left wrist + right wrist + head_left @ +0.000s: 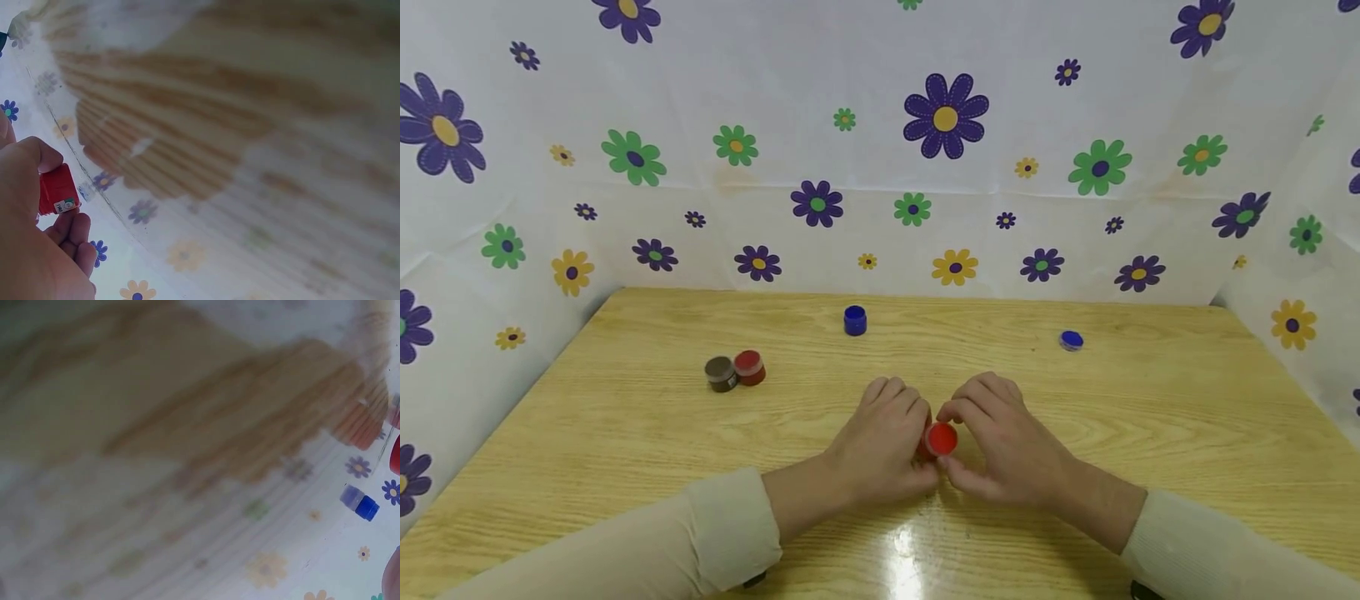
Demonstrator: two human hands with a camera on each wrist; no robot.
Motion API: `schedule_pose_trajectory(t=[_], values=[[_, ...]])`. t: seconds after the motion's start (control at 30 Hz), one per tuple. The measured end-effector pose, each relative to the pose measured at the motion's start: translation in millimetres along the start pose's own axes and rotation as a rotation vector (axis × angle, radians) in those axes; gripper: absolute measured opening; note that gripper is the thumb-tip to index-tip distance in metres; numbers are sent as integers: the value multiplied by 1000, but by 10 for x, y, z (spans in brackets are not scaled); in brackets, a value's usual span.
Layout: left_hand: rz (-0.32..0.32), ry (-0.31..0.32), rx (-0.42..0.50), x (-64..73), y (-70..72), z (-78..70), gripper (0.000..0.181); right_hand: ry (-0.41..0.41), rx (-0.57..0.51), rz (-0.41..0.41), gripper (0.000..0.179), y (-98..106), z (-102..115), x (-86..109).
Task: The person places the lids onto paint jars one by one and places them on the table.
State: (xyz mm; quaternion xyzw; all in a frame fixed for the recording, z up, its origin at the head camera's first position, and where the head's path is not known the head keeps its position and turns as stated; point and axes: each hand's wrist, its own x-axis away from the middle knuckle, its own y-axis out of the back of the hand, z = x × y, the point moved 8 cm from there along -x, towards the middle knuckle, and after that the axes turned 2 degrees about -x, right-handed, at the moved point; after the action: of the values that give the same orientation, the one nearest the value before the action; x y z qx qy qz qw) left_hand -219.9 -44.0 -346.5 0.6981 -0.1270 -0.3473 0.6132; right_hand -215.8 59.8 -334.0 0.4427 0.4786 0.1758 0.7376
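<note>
A small red paint jar [942, 439] is between both hands near the middle of the table, its round bright red lid end tilted to the right. My left hand [883, 442] grips the jar's body from the left. In the left wrist view, the jar [58, 189] shows a small white label between thumb and fingers. With thumb and curled forefinger, my right hand [1011, 446] pinches the lid end from opposite sides. Only a bit of this hand [392, 578] and a red edge of the jar [395, 456] enter the right wrist view.
An uncapped blue paint jar [854, 321] stands toward the back of the wooden table [625, 467]. Its blue lid [1071, 341] lies farther right. Dark brown [721, 374] and dark red [749, 367] jars stand side by side at left. Flower-printed cloth [850, 225] encloses the table.
</note>
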Motion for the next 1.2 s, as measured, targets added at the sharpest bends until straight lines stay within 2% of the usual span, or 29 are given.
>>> schedule_pose_trajectory(t=[0.2,0.47,0.77,0.93,1.07,1.2], values=[[-25,-29,-1,-1,5,-20,27,35,20,-24,32,7,26,-7],[-57,-49,23,3,37,-20,28,31,39,-22,32,2,36,-19],[-62,-72,30,-11,40,-52,33,-35,78,18,33,-7,18,-20],[-80,-98,1,-17,49,-72,36,-32,77,-21,32,21,17,-25],[-74,-94,-17,-20,44,-71,35,-14,86,-59,36,41,22,-26],[-35,-73,3,-10,15,-64,34,-22,109,-40,46,39,25,-20]])
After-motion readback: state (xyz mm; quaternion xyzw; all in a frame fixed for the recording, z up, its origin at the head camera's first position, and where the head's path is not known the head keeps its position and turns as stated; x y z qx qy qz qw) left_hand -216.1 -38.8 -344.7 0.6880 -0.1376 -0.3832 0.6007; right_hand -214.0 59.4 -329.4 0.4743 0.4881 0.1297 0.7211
